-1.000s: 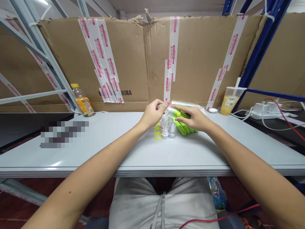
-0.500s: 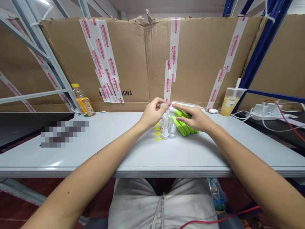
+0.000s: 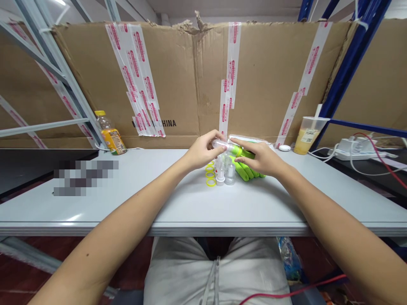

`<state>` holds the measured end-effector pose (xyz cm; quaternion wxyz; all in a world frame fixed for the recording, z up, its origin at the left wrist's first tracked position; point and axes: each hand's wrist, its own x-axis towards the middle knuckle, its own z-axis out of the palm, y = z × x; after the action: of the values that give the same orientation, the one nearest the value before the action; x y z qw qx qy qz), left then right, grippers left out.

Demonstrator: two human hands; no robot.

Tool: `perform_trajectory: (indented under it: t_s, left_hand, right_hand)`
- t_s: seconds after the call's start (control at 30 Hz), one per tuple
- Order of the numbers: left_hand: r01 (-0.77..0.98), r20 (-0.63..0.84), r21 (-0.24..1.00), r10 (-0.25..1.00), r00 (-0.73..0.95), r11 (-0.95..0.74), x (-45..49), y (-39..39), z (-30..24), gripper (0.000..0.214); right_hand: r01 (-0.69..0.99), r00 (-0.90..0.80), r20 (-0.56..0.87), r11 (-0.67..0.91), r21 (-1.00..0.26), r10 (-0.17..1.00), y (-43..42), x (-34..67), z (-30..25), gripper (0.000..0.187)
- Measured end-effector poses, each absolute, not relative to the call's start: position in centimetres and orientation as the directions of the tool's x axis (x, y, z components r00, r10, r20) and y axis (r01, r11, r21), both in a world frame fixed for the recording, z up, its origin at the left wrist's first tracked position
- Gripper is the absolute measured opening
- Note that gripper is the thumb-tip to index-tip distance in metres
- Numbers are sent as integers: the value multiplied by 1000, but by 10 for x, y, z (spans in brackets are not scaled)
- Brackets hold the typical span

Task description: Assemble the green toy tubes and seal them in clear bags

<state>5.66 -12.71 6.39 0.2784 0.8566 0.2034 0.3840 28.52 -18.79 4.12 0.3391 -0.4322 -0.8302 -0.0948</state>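
Cardboard (image 3: 178, 84) walls off the back of a pale grey desk (image 3: 190, 203), patched with strips of white tape printed in red; black print on it ends in "HINA", the start hidden under tape.

From the head camera, both forearms reach out over the desk and meet near its far edge. The left hand (image 3: 201, 152) is curled, thumb and fingertips pinched on the clear end of a small bottle (image 3: 228, 148). The right hand (image 3: 259, 157) closes thumb and forefinger on the same bottle's green part, its other fingers loosely bent. The bottle lies roughly level between the two hands, held up off the desk.

Just under the hands stands a small cluster of clear caps (image 3: 225, 170); the count is hard to tell. Beside them, under the left hand, three yellow rings (image 3: 210, 174) lie flat in a row. Under the right hand lie several green tubes (image 3: 247, 171), side by side and partly hidden.

Well to the left of the left hand stands one drink bottle (image 3: 109, 133) with a yellow cap and orange label, its writing unreadable. Well to the right of the right hand stands one plastic cup (image 3: 308, 134) with a straw, and beyond it a white power strip (image 3: 352, 148).
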Motion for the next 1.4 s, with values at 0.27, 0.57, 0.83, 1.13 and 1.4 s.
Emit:
perform_trajectory:
  t_s: [0.27,0.57,0.83,1.13,1.4]
  left_hand:
    - [368,475,486,592,651,-793,56,-148,78,27]
    - [659,509,6,570,646,-752,64,-151,69,11]
    - [635,660,-186,384,646,-750,65,-144,61,5]
    - [419,-105,811,603,791,-409,57,-152,80,39]
    - [683,475,-35,590,654,-729,73,-172,71,11]
  right_hand:
    - [856,-504,705,399,330,499,-191,272,41,29]
    - [845,-533,655,375,382,535,-199,258,46,34]
    - [865,-489,608,436,248,625,-202,260,50,36]
    - [859,-512,788,227,459,343,-197,244,42,28]
    - [942,-305,729,83,324,613,-206,244,48,16]
